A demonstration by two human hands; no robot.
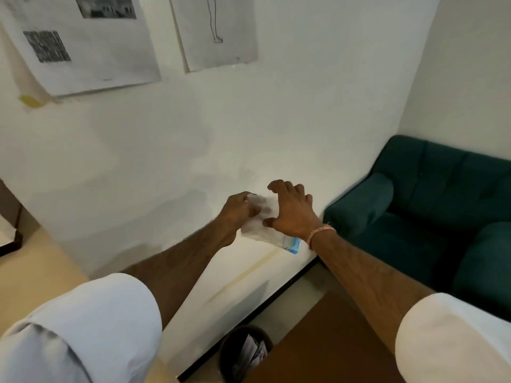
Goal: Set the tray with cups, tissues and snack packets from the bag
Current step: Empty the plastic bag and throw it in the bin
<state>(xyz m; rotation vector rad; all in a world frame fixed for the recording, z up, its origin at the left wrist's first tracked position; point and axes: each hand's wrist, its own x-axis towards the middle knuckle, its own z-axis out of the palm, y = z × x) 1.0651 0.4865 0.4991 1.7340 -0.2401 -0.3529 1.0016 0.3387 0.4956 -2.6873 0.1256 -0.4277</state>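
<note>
A soft white tissue packet with a blue end is held up in the air in front of the white wall. My left hand grips its left side with fingers curled on it. My right hand lies over its top and right side, thumb under the packet and fingers spread. The packet's blue end sticks out below my right wrist. No tray, cups, snack packets or bag are in view.
A dark green sofa stands at the right against the wall. A brown table corner is at the bottom, with a dark waste bin beside it. Papers hang on the wall.
</note>
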